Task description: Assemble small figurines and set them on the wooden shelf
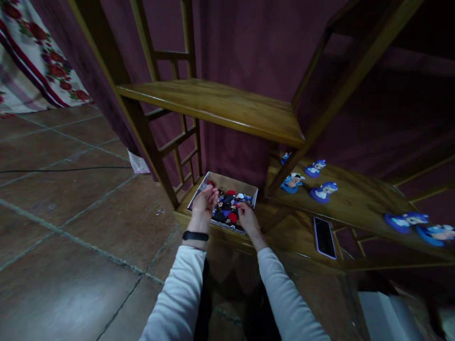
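Note:
A cardboard box [251, 190] with white outer walls stands on the bottom shelf, filled with several small figurines [227, 201] that have red, black, blue and white parts. Over the box's left side is my left hand [206, 201], palm turned up, fingers stretched out and holding nothing I can see. My right hand [248, 218] reaches in over the right side, its fingers closed together among the figurines. What sits between those fingertips is too small to make out.
Wooden shelving surrounds the box, with a shelf board [213, 102] above it. Blue-based figurines [323, 192] stand on the shelf to the right. A phone [324, 237] lies on the lower board. A dark cable [64, 169] crosses the tiled floor.

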{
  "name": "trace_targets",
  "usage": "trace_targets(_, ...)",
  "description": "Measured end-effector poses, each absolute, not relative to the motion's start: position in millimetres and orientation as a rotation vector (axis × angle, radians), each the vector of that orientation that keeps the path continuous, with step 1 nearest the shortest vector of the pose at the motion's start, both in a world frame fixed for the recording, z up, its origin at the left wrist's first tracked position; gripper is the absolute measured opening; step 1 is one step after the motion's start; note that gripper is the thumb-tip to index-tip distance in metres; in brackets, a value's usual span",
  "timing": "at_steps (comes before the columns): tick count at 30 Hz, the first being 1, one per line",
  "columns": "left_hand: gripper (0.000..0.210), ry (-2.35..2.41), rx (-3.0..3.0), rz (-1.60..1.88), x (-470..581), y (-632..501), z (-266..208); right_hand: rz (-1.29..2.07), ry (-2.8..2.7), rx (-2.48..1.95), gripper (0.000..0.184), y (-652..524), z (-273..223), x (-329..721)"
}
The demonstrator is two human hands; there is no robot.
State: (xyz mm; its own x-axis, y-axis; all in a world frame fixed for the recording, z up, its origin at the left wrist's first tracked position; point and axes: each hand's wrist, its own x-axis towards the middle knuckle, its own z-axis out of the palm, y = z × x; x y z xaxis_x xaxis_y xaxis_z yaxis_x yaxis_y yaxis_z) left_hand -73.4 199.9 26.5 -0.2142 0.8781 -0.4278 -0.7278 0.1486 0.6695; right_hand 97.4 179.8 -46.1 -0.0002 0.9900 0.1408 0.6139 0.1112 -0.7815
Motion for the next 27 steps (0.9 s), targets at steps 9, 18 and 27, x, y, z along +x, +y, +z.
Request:
trace_targets(9,0.014,0.921,-0.028,1.625,-98,195,46,0.475,-1.899,-1.63,0.037,223,-51,85)
trace_targets(18,0.018,0.914,-0.069,1.574,-101,197,50,0.471,-2.097,-1.651,0.045,246,-53,67)
trace_targets(27,0.017,0.89,-0.083,1.545,-101,199,51,0.372,-2.144,-1.719,0.033,239,-51,69)
